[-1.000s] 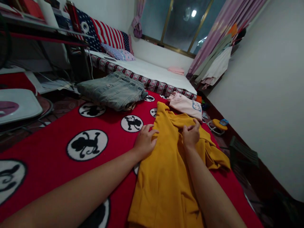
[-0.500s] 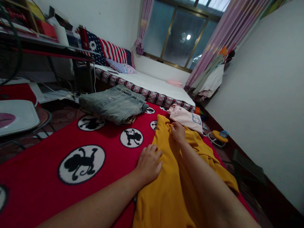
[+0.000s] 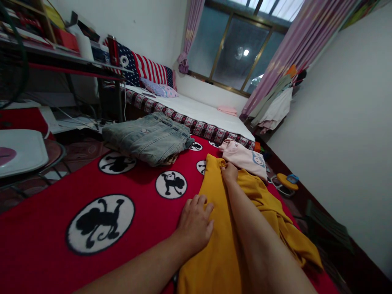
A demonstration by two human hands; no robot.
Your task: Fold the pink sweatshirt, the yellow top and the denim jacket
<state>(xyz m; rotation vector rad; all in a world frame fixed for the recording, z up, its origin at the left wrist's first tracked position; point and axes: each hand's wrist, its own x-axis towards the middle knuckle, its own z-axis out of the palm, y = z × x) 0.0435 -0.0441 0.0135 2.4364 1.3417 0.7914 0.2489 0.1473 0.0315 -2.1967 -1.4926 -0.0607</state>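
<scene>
A mustard-yellow garment (image 3: pixel 220 237) lies spread on a red blanket (image 3: pixel 61 220) printed with black monkey circles. My left hand (image 3: pixel 194 223) rests flat on the garment's left edge, fingers stretched out. My right hand (image 3: pixel 229 172) reaches forward along the cloth and pinches its far top edge with closed fingers. A folded pink shirt (image 3: pixel 243 157) lies just beyond that hand. Folded grey-blue jeans (image 3: pixel 147 136) sit on the blanket's far left part.
A low bed (image 3: pixel 199 110) with a stars-and-stripes pillow (image 3: pixel 143 67) runs along the back under a window. Shelving (image 3: pixel 61 61) and a white stool (image 3: pixel 18 151) stand at left. A small yellow stool (image 3: pixel 286 181) and clutter lie by the right wall.
My right hand has slid forward from the middle of the yellow garment to its far edge and closed on it. My left hand has moved back toward me, and the view has tilted upward.
</scene>
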